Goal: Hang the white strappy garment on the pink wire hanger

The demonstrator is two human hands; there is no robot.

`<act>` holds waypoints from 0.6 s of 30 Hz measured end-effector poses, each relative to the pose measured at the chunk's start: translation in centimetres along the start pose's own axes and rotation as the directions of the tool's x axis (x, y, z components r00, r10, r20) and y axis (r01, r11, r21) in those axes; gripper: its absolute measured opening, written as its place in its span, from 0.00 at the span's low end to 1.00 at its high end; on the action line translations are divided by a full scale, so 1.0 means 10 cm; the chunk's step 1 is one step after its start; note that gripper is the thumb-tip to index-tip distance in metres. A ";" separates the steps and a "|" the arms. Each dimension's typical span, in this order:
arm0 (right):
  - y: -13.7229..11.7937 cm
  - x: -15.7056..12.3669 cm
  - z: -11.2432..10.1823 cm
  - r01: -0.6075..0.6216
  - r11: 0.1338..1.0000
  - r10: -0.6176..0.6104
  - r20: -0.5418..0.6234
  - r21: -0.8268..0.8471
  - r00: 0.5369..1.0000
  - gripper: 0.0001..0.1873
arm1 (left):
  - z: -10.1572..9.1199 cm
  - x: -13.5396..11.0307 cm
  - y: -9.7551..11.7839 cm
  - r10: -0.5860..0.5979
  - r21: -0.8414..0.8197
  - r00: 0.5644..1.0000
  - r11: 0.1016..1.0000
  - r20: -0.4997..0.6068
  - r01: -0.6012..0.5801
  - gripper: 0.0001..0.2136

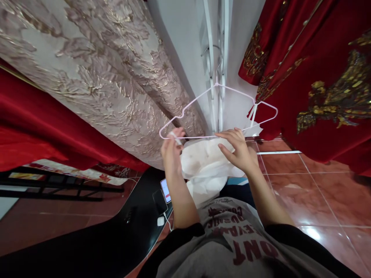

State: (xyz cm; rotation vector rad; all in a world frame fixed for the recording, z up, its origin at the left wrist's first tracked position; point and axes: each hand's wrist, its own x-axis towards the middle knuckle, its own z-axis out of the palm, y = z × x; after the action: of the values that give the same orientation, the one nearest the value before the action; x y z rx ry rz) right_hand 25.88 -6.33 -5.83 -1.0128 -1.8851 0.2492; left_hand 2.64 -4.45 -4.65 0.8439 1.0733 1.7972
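A pale pink clothes hanger [199, 94] hangs by its hook from a white rack. A white strap [253, 115] is looped over its right arm, and a sheer white garment [204, 156] hangs below the bottom bar. At the hanger's left end, my left hand [173, 150] is closed around another white strap [177, 139]. My right hand [236, 148] is by the bar's middle, fingers apart, in front of the garment; the fingertips appear to touch the bar. Whether its palm meets the fabric is hidden.
White rack posts [222, 34] stand ahead. A pink-gold brocade dress [116, 65] hangs on the left, and a red embellished gown [324, 77] on the right. On a black seat [95, 239] lie a phone [165, 191] and a white charger [160, 221]. Red tiles [307, 204] cover the floor.
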 end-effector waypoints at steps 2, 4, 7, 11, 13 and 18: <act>-0.04 -0.03 0.04 0.014 1.000 -0.013 -0.008 0.025 1.000 0.19 | 0.10 -0.10 -0.06 -0.054 -0.047 0.988 0.997 0.144 0.061 0.20; 0.02 -0.10 0.06 -0.032 0.999 0.037 -0.197 0.029 0.980 0.18 | 0.22 -0.17 -0.09 -0.015 -0.087 0.984 0.996 0.179 0.032 0.21; 0.30 -0.23 0.01 -0.195 0.975 0.215 -0.667 0.106 0.713 0.19 | 0.32 -0.20 -0.12 0.043 -0.109 0.987 0.994 0.156 -0.026 0.23; 0.62 -0.32 -0.14 -0.344 0.793 0.570 -0.411 0.504 0.712 0.11 | 0.35 -0.17 -0.17 0.061 -0.131 0.989 0.990 0.131 -0.044 0.24; 0.60 -0.31 -0.18 -0.395 0.710 0.620 -0.251 0.583 0.743 0.09 | 0.34 -0.16 -0.18 0.054 -0.141 0.990 0.989 0.130 -0.036 0.25; 0.43 -0.23 -0.14 -0.360 0.746 0.565 -0.246 0.560 0.787 0.11 | 0.31 -0.14 -0.15 0.049 -0.097 0.989 0.995 0.138 -0.036 0.26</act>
State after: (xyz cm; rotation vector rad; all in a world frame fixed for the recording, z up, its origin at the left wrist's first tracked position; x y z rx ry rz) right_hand 29.78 -5.58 -8.93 -1.0719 -1.0714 0.7249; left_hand 6.37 -4.31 -4.89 0.9268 0.8797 1.7812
